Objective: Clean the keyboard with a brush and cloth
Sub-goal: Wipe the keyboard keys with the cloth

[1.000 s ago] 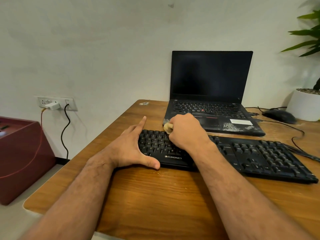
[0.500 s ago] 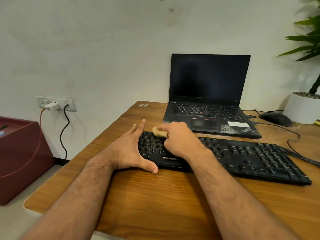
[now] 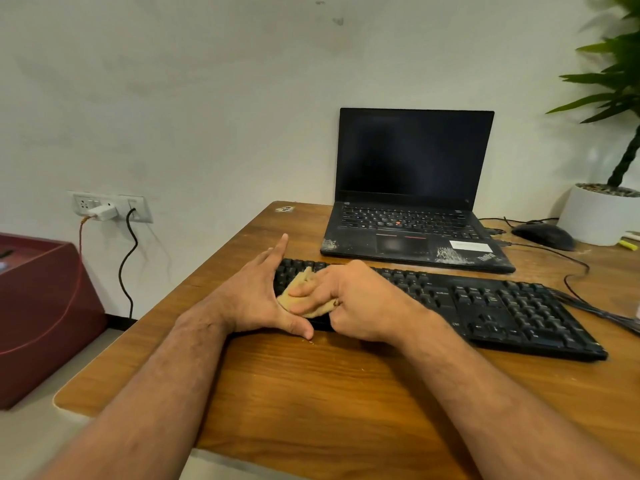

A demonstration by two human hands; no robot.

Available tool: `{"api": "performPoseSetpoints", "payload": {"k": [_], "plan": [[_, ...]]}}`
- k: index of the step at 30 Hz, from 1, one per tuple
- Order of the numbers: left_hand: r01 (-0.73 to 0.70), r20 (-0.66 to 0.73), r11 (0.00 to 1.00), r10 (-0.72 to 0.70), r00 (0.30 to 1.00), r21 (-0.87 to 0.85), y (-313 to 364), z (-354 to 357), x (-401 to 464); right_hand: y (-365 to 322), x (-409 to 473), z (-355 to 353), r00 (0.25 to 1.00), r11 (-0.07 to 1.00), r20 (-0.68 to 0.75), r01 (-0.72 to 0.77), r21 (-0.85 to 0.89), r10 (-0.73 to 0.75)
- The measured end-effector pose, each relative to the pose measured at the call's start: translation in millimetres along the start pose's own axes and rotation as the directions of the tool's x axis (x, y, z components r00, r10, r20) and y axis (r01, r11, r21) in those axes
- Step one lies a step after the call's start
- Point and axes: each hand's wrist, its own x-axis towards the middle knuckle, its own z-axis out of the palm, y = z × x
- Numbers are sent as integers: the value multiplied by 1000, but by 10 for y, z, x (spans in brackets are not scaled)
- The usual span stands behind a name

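Observation:
A black keyboard lies across the wooden desk. My left hand braces its left end, fingers straight along the edge and thumb stretched along the front. My right hand presses a tan cloth onto the leftmost keys, fingers laid over the cloth and the thumb side curled round its near edge. The cloth sits between both hands. No brush is in view.
An open black laptop stands just behind the keyboard. A black mouse and a white plant pot are at the back right, with cables trailing to the right. A maroon box sits left of the desk, below a wall socket.
My right hand has dragged the cloth from the keyboard's upper left rows down and left toward the front left corner, close to my left thumb. The left hand stays in place.

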Motion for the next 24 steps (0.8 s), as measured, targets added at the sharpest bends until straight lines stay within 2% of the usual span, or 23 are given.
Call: {"api": "performPoseSetpoints", "payload": {"k": [3, 6, 8, 11, 13, 15, 19, 21, 24], "plan": [[8, 0, 1000, -8, 1000, -10, 3, 14, -12, 100, -113, -118, 992, 992, -31, -125, 11, 125], [6, -3, 999, -6, 1000, -37, 2, 7, -28, 214, -115, -186, 935, 967, -252, -255, 11, 249], [20, -30, 999, -22, 999, -51, 35, -1, -22, 254, -14, -173, 898, 951, -334, -308, -15, 286], [48, -56, 999, -47, 997, 15, 122, 19, 13, 247, 178, -86, 928, 952, -223, -306, -9, 297], [40, -34, 997, -38, 999, 67, 150, 34, 25, 235, 272, -34, 947, 948, -126, -308, -79, 297], [46, -18, 996, -45, 999, 78, 149, 33, 27, 274, 310, -62, 923, 918, -163, -371, -141, 348], [47, -14, 997, -47, 999, 61, 150, 30, 17, 396, 318, -162, 814, 806, -345, -553, -214, 467], [26, -24, 999, -25, 999, 47, 148, 31, 14, 367, 343, -129, 828, 845, -351, -512, -153, 438], [-23, -41, 999, 25, 999, 47, 126, 38, 8, 241, 375, -32, 917, 929, -194, -366, -62, 348]]}}
